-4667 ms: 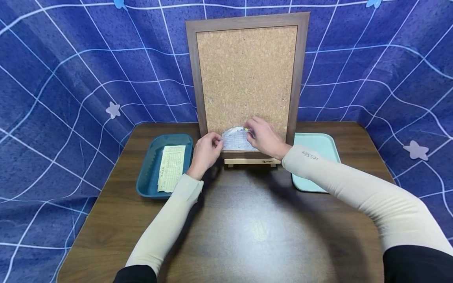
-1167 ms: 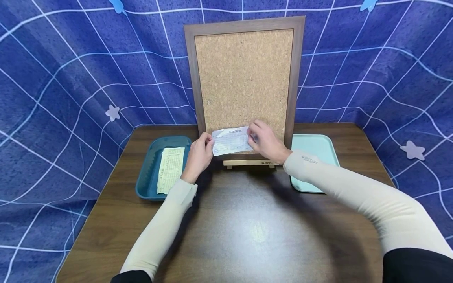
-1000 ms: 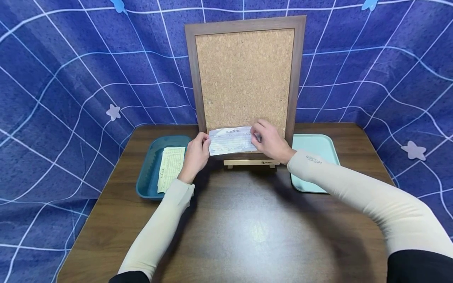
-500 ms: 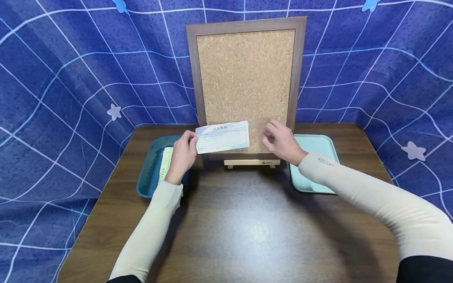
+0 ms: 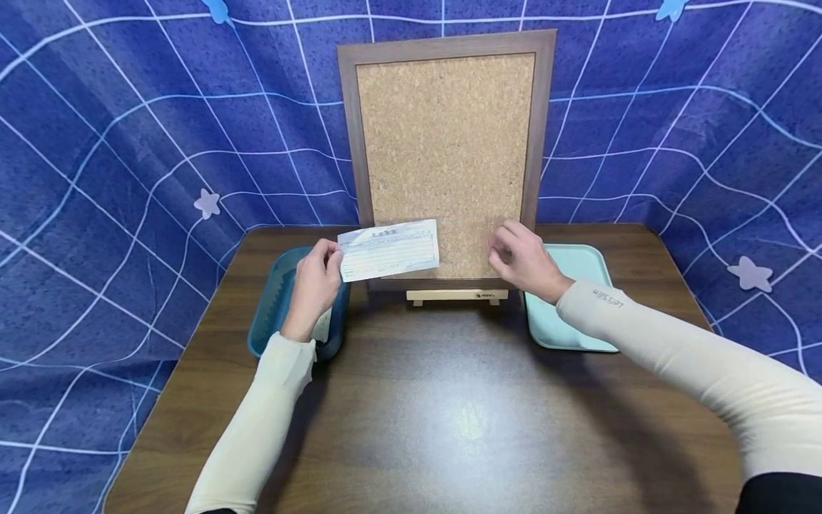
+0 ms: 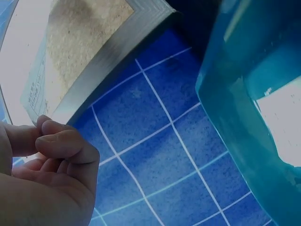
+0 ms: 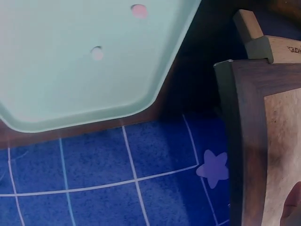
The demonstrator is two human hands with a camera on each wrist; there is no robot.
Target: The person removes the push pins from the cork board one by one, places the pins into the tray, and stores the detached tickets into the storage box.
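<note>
My left hand (image 5: 315,285) pinches the left edge of a white printed form (image 5: 388,250), held in front of the lower left of the framed cork board (image 5: 449,143). In the left wrist view, the thumb and index finger of the left hand (image 6: 56,160) meet at the form's (image 6: 36,92) corner. My right hand (image 5: 526,260) hovers by the board's lower right, thumb and fingertips curled together; whatever lies between them is hidden. Under my left forearm, a blue-green basket (image 5: 266,314) contains a pale printed slip (image 5: 323,327), mostly covered by the hand.
A light mint tray (image 5: 581,264) lies on the right of the brown table (image 5: 437,428). Inside are a small pink round piece (image 7: 139,11) and a white one (image 7: 97,53). The board leans on a small wooden stand (image 5: 449,294) before the blue curtain (image 5: 270,143).
Earlier the form lay against the board with both hands on it and a yellow-green spot at my right fingertips. My left hand has carried it left; my right hand has released it and moved right.
</note>
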